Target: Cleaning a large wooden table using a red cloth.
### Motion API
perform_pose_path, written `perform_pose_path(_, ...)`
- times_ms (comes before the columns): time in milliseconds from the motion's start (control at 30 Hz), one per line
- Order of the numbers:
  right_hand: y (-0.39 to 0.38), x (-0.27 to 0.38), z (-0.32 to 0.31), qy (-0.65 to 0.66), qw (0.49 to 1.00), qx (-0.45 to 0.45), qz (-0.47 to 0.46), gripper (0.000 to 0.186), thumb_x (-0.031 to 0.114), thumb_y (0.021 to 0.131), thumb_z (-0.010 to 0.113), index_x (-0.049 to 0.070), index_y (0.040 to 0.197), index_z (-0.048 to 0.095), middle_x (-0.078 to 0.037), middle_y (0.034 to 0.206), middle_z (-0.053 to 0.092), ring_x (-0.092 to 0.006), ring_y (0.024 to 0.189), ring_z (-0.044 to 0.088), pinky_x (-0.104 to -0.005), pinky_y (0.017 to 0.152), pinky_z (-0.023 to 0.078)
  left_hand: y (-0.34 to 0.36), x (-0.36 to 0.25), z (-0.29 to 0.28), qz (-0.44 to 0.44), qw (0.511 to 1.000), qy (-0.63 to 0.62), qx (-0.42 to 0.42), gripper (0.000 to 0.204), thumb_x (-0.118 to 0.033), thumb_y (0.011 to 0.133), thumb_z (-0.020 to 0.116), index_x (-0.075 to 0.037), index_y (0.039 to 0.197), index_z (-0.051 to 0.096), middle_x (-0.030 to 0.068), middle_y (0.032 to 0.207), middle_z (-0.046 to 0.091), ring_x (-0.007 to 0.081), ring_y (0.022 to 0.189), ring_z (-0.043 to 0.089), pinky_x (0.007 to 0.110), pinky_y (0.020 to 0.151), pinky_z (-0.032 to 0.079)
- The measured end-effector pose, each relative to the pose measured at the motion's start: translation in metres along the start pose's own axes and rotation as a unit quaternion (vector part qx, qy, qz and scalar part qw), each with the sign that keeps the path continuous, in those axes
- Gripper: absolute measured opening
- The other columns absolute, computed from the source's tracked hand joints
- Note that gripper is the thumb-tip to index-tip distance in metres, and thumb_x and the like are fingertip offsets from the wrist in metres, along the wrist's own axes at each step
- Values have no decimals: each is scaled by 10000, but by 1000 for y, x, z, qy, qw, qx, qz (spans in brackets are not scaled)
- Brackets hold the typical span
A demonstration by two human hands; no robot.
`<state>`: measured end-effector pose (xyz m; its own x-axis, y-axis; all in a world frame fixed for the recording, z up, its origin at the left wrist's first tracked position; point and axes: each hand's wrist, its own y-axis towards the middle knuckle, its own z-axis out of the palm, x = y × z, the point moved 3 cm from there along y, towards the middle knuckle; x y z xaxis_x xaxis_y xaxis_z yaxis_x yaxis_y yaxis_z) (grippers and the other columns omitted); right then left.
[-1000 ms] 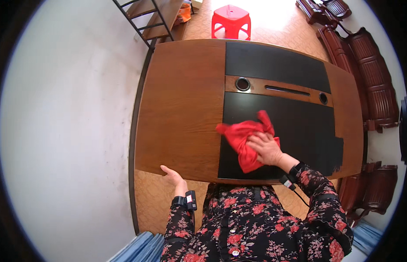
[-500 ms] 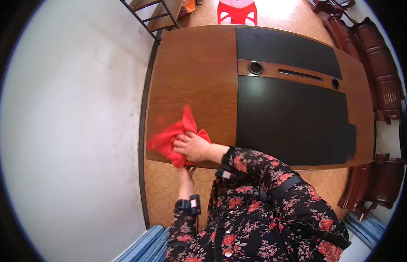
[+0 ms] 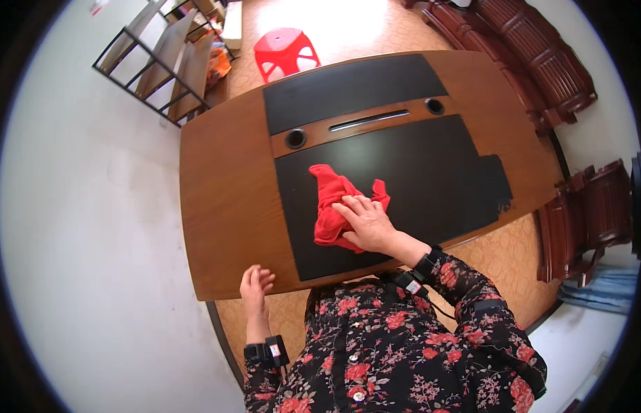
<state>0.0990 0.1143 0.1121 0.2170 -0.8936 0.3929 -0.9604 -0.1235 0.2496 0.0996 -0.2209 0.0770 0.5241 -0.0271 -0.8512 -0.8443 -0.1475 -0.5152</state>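
Observation:
On the black panel of the wooden desk lies a bunched red cloth. My right hand presses down on it, fingers spread over its folds, with the cloth's loose ends sticking out at the far side. By the near left edge of the desk, my left hand is raised with its fingers loosely bent and nothing in them. It stays apart from the cloth.
A red plastic stool stands beyond the desk. At the far left is a black-framed shelf with things on it. Dark carved wooden seats line the right side, and a white wall rises on the left.
My right hand and the red cloth have moved right, from the brown wood onto the black panel. My left hand has come away from the cloth toward the left. The view has turned.

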Motion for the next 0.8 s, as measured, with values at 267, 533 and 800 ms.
perform_pose_path(267, -130, -179, -96, -144, 957, -101, 229, 485, 204, 773, 639, 136, 1241, 534, -92, 1312, 484, -272, 1271, 416, -448, 996, 334, -23, -43, 229, 407, 767, 483, 112, 597, -377, 877, 643, -85, 1365, 462, 212, 1387, 445, 399, 1312, 390, 503, 1049, 342)
perform_pose_path(533, -221, -324, -124, -288, 836, -165, 436, 470, 370, 865, 602, 179, 1289, 532, -66, 1362, 463, -267, 1287, 394, -497, 1016, 325, 34, -17, 306, 400, 686, 602, -85, 702, -529, 830, 596, -167, 1407, 426, 156, 1439, 376, 409, 1368, 272, 596, 1036, 294)
perform_pose_path(800, -220, -325, -113, -289, 830, -193, 436, 471, 377, 860, 603, 165, 1276, 543, -82, 1356, 466, -283, 1294, 384, -542, 1020, 321, -44, 14, 313, 570, 584, 535, 220, 624, -386, 759, 684, -181, 1325, 521, 117, 1396, 447, 367, 1370, 306, 568, 1059, 271)
